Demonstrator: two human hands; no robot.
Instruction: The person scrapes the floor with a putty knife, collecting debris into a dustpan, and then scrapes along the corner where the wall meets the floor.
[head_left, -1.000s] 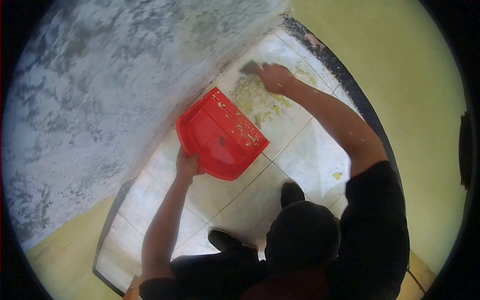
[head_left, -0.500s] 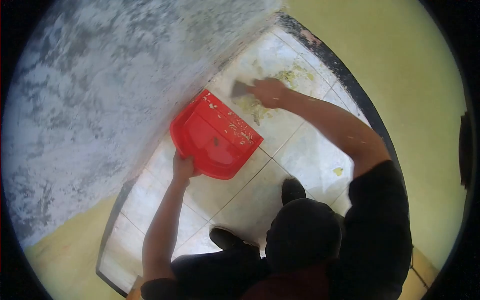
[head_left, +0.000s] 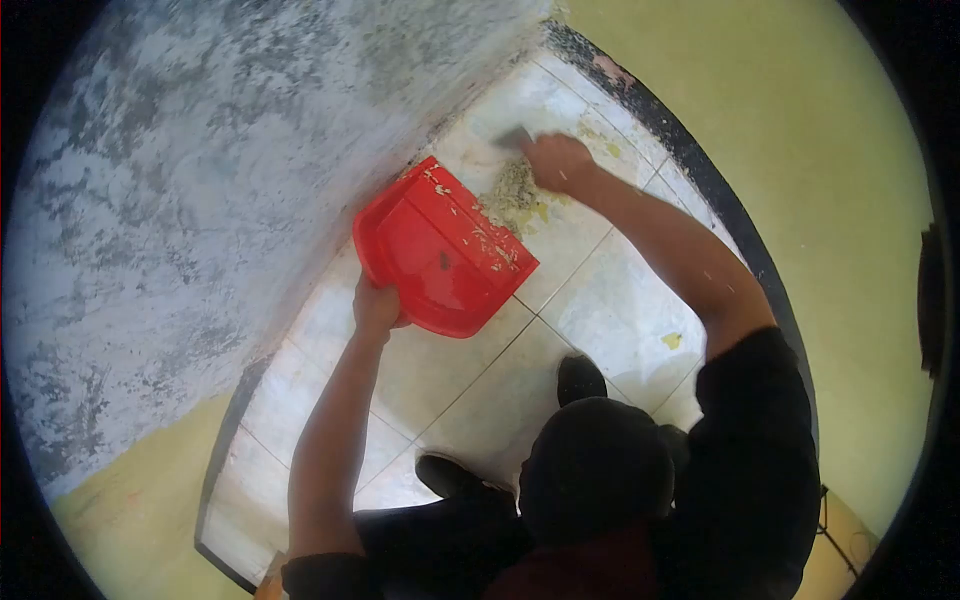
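My left hand (head_left: 376, 306) is closed around the handle end of a red dustpan (head_left: 425, 285). The pan lies low over the tiles, its straight lip facing the upper right, with pale flakes stuck along that lip and a dark speck in its bowl. A small pile of crumbly pale-green paint flakes (head_left: 516, 187) sits just beyond the lip. My right hand (head_left: 560, 163) grips a scraper with a flat grey blade (head_left: 513, 138), slightly blurred, above the pile on the side away from me. Its handle is hidden in my fingers.
A peeling grey-white wall (head_left: 200, 180) rises on the left, close to the pan. A yellow-green wall (head_left: 760, 120) with a black skirting strip (head_left: 690, 140) bounds the right. On the tiled floor (head_left: 470, 370) lies a loose flake (head_left: 671, 341) near my dark shoe (head_left: 581, 380).
The dustpan has shifted slightly up and right, toward the flakes. My right hand and scraper have moved up and right, and the flakes now form a denser pile by the pan's lip.
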